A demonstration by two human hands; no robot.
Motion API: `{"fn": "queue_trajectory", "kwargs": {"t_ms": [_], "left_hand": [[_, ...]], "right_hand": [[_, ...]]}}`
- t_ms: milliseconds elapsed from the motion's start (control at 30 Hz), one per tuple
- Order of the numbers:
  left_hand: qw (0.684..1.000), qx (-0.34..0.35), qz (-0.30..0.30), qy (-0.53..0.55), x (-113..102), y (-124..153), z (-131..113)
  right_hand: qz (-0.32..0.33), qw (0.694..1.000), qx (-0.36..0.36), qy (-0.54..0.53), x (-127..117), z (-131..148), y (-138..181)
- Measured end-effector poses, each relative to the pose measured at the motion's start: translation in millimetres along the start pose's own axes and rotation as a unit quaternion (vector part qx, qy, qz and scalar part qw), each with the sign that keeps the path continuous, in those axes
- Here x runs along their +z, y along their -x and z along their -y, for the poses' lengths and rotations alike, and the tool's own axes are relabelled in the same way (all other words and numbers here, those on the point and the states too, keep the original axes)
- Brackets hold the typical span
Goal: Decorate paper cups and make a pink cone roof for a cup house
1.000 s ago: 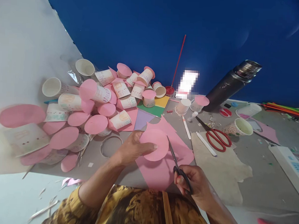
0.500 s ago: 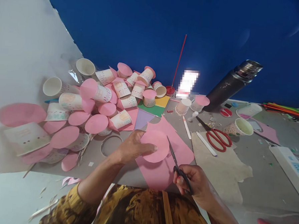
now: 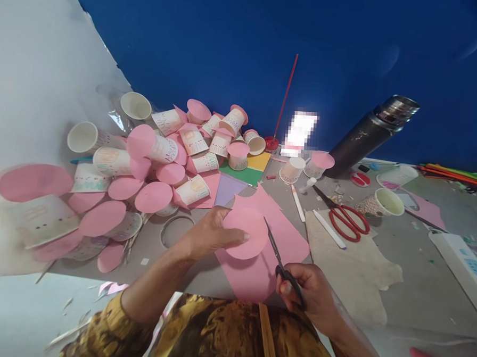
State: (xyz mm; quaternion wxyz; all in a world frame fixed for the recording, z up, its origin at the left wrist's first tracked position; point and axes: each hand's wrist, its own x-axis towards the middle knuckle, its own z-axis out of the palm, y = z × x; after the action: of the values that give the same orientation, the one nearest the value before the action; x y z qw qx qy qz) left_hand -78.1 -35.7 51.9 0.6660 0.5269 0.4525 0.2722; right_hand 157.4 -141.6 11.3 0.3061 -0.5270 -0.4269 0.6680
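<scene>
My left hand point(image 3: 213, 235) pinches a round pink paper disc point(image 3: 248, 235) by its left side, thumb on top. In my right hand point(image 3: 310, 294) is a pair of black-handled scissors point(image 3: 279, 255), fingers in the loops. The blades look nearly closed and point up and left, their tips at the disc's right edge. Whether they touch the paper I cannot tell. Beneath both lies a larger pink paper sheet point(image 3: 287, 239) with a jagged upper edge. A roll of tape point(image 3: 164, 232) rests just left of my left hand, partly hidden by it.
Paper cups with pink discs point(image 3: 158, 147) pile up on the left. Red-handled scissors point(image 3: 350, 222), a white marker point(image 3: 329, 229) and a beige cloth point(image 3: 353, 280) lie to the right. Behind them leans a dark flask point(image 3: 364, 137). A power strip point(image 3: 461, 265) sits at far right.
The pink disc and my left hand have shifted very slightly left. The scissors have moved a little left with them. Everything else stays in place.
</scene>
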Motion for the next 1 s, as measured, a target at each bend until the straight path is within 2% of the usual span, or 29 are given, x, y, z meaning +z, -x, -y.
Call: {"fn": "queue_trajectory", "kwargs": {"t_ms": [200, 433, 733, 833, 933, 1000], "left_hand": [[1.0, -0.008, -0.001, -0.02, -2.0, -0.2, -0.4], [0.997, -0.023, 0.071, 0.007, -5.6, -0.7, -6.0], [0.992, -0.018, 0.123, 0.013, -9.8, -2.8, -4.6], [0.994, -0.028, 0.1, 0.031, -6.6, -5.4, -0.5], [0.997, -0.027, 0.024, 0.068, 0.1, -13.9, 3.7], [0.993, -0.029, -0.012, 0.112, 5.9, -22.7, 4.3]], "right_hand": [[0.019, 1.0, -0.009, 0.009, -3.5, -5.2, -1.0], [0.02, 0.999, -0.03, 0.035, -6.4, -12.4, 0.8], [0.01, 0.998, -0.034, 0.042, -7.9, -7.0, -0.5], [-0.001, 0.998, -0.054, 0.032, -9.7, -2.7, -4.5], [-0.037, 0.995, -0.086, 0.043, -22.3, 5.4, -14.8], [-0.084, 0.986, -0.12, 0.074, -37.5, 15.5, -25.1]]}}
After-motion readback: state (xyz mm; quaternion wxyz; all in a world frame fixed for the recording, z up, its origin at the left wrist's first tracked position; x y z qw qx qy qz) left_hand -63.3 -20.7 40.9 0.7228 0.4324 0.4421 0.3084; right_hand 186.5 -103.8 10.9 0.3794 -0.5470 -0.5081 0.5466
